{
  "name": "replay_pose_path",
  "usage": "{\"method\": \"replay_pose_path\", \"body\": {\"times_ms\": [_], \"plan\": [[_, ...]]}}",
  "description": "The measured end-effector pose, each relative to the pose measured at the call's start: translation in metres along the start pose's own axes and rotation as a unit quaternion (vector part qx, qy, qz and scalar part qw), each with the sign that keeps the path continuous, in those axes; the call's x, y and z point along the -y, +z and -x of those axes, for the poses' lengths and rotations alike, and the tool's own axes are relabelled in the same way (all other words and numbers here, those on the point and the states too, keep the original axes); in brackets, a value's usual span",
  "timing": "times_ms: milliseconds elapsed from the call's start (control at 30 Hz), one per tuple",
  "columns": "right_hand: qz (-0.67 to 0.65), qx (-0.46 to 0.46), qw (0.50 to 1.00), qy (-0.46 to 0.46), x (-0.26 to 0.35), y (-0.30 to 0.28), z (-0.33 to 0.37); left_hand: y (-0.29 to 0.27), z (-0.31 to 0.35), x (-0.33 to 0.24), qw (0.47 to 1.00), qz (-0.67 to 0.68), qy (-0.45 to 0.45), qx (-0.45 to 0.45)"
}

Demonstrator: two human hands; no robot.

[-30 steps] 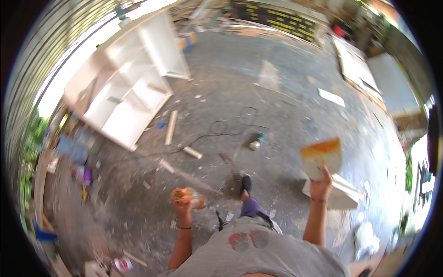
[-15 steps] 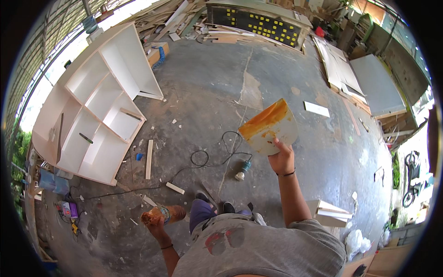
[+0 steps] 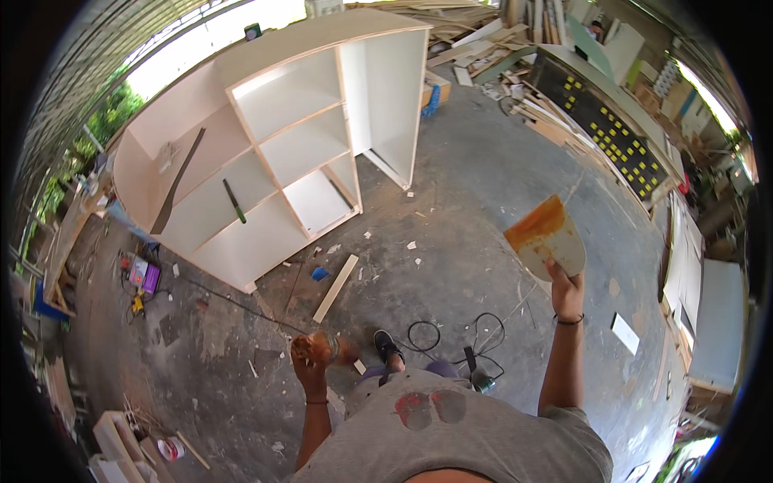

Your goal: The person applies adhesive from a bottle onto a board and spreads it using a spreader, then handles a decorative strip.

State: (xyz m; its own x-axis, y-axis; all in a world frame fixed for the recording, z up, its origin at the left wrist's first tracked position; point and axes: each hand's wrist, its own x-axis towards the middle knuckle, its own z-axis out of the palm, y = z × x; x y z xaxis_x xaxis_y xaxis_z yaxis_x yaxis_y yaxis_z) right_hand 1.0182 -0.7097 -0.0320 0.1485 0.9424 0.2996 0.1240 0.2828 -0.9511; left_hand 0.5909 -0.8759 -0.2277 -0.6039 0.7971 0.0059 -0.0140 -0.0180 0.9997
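In my raised right hand (image 3: 567, 294) is a flat, pale board with one rounded end (image 3: 555, 245). A wet orange-brown smear covers its straight edge, and my thumb presses on its face. My left hand (image 3: 310, 372), lower down, closes around the stained end of a brown bottle (image 3: 345, 352) that lies roughly sideways. Just ahead of me stands a pale shelf cabinet (image 3: 302, 205) with several compartments. Propped across its compartments are a long dark strip (image 3: 179, 181) and a thin green-handled tool (image 3: 234, 201).
A wood strip (image 3: 336, 288) and a blue scrap (image 3: 320, 274) lie on the grey floor. A black cable (image 3: 423, 334) loops near my feet beside a teal power tool (image 3: 483, 382). At left sits a purple machine (image 3: 145, 275); timber offcuts (image 3: 475, 40) are piled at the back.
My view has turned left, bringing the cabinet closer to the middle. I have stepped nearer to it. Both hands keep hold of the bottle and the smeared board.
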Motion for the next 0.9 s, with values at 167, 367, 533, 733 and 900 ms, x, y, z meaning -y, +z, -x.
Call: {"method": "replay_pose_path", "body": {"times_ms": [167,367,533,733,900], "plan": [[0.012,0.064,0.998,0.000,-0.005,0.086,-0.110,0.012,-0.077,-0.025,0.997,0.030,0.057,-0.051],[0.000,0.158,0.985,-0.074,-0.017,0.186,-0.251,0.033,-0.141,-0.047,0.971,0.093,0.107,-0.194],[-0.031,0.253,0.950,-0.179,-0.014,0.283,-0.385,0.049,-0.183,-0.033,0.946,0.052,0.131,-0.292],[0.058,0.355,0.850,-0.384,0.022,0.430,-0.527,0.099,-0.225,-0.041,0.851,0.043,0.135,-0.506],[0.247,0.478,0.677,-0.502,0.024,0.595,-0.622,0.131,-0.243,-0.060,0.830,0.052,0.188,-0.522]]}}
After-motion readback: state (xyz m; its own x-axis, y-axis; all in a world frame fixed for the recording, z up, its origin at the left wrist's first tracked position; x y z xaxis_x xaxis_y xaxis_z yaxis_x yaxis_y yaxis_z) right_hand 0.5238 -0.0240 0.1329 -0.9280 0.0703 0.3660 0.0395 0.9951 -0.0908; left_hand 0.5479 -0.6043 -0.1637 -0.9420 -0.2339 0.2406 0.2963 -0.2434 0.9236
